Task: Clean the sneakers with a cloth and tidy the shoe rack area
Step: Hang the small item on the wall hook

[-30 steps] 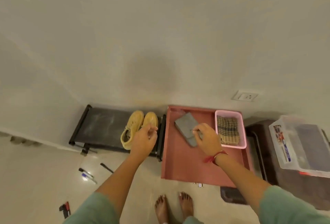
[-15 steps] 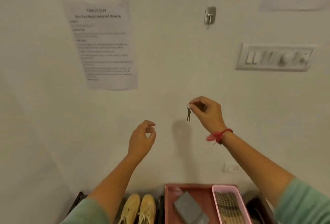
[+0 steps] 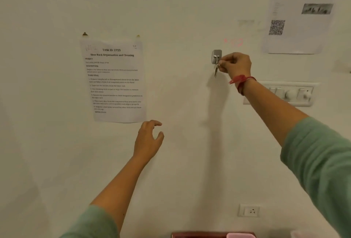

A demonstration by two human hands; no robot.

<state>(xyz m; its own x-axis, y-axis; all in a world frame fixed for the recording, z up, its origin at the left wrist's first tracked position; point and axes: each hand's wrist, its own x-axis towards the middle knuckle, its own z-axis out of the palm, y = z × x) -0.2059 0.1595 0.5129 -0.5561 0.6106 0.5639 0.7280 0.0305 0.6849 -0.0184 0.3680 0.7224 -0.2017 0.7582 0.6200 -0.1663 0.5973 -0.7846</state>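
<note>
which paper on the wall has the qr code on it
The paper at the upper right, above the switch panel. It has the QR code and photos; the paper at the left holds only text.

On wall (image 3: pixel 180 19), centre-right: hook (image 3: pixel 216 57); keys (image 3: pixel 216 71) at its lower end, pinched by right hand (image 3: pixel 236 65) just to its right. Printed sheet (image 3: pixel 114 82) well left of hook; left hand (image 3: pixel 149 140) below sheet's lower right corner. Switch panel (image 3: pixel 292 94) lower right, behind right forearm; socket (image 3: pixel 248 210) beneath.
</note>
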